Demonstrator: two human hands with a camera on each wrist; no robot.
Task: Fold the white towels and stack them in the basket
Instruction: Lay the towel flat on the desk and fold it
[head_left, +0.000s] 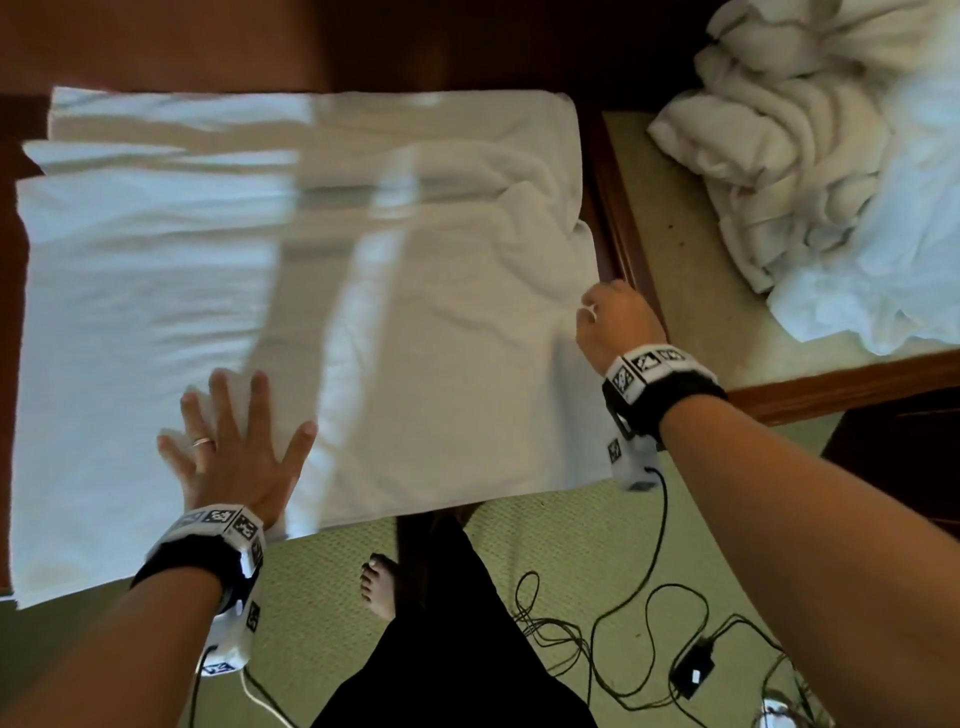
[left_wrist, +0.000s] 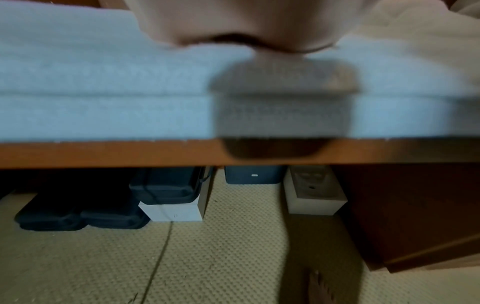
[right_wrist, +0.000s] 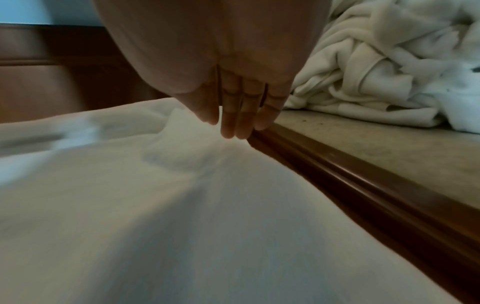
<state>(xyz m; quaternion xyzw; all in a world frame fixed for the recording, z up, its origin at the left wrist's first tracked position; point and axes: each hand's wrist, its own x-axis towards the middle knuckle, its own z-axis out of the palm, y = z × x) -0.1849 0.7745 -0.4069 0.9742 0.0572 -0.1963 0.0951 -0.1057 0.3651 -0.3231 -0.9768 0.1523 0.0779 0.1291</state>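
White terry towel (head_left: 311, 291), large and rectangular, is spread flat over the brown wooden worktop (left_wrist: 130, 153), with its near edge hanging slightly past the worktop's front and its far layers stepped in overlapping bands. Creases are gathered near its right side.

The left hand (head_left: 236, 447) is laid flat on the towel near the front edge, fingers straight and spread, a ring seen on one finger; nothing is gripped by it. In the left wrist view the heel of this hand is pressed onto the cloth just above the worktop's edge.

The right hand (head_left: 613, 325) is placed at the towel's right edge. In the right wrist view its fingers (right_wrist: 233, 115) are held straight and close together, pointing down, their tips touching the cloth just beside the dark wooden rim; no fold is pinched by this grip.

A crumpled heap of white towels (head_left: 810, 150) is piled on the beige stone-topped side table (head_left: 691, 291) to the right, well apart from both hands.

On the green carpet (head_left: 571, 545) below, black cables (head_left: 623, 623) are tangled, and a bare foot (head_left: 379, 587) is visible. Dark cases (left_wrist: 78, 214) and pale boxes (left_wrist: 314, 197) are stored under the worktop. No basket can be made out.
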